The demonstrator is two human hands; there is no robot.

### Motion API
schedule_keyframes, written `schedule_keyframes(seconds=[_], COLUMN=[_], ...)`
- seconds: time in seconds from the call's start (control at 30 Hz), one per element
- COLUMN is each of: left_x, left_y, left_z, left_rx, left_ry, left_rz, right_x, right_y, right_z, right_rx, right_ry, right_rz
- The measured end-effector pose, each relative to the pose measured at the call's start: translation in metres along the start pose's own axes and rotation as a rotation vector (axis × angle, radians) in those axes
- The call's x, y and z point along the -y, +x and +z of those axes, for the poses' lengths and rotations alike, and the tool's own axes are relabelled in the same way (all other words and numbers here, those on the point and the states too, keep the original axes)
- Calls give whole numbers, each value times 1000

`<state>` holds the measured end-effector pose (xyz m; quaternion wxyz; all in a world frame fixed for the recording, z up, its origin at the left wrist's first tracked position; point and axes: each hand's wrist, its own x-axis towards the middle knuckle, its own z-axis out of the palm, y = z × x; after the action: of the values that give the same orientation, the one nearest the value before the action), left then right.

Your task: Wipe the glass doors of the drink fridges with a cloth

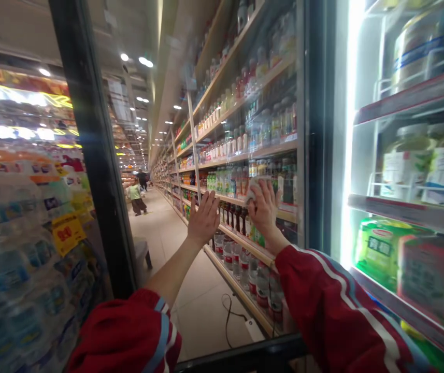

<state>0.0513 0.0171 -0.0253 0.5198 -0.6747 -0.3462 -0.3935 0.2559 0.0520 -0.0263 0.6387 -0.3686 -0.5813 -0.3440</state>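
Observation:
A glass door [175,228] in a dark frame stands in front of me, and shelves of bottles show in it. My left hand [203,217] lies flat against the glass near its middle, fingers stretched out and holding nothing. To the right, my right hand [264,207] presses a pale crumpled cloth [253,189] to the glass. The palm and fingers hide part of the cloth. Both arms are in red sleeves with white and blue stripes.
On the right is a lit cooler shelf [412,212] with bottles and green packs [377,254]. Packed water bottles [8,269] stand at left beyond the dark door frame [97,155]. A power strip [256,330] with a cable appears low down. A person [137,197] is far down the aisle.

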Motion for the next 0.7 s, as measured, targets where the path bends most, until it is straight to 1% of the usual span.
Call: schedule_keyframes(seconds=[0.07,0.1,0.23,0.3,0.37,0.43,0.57,0.63,0.7], left_x=[-1,-1,-2,-2,-2,-2,-1,-1,-1], left_y=[0,0,0,0,0,0,-1,-1,-2], left_z=[0,1,2,2,2,2,4,4,4], left_rx=[-10,-16,-49,-60,-65,-69,-60,-49,-51], left_ry=[4,10,50,64,67,62,20,-5,-6], left_rz=[-2,-1,12,20,24,23,6,-5,-6], right_x=[4,8,30,34,29,18,-5,-9,-6], right_y=[-3,-5,-16,-19,-18,-15,-8,-7,-9], right_z=[2,3,10,11,10,7,-1,-3,-2], right_rx=[-2,10,79,87,81,68,33,18,9], right_ry=[9,18,58,66,64,45,-31,-40,-30], right_rz=[21,-1,-193,-242,-259,-244,-135,-94,-58])
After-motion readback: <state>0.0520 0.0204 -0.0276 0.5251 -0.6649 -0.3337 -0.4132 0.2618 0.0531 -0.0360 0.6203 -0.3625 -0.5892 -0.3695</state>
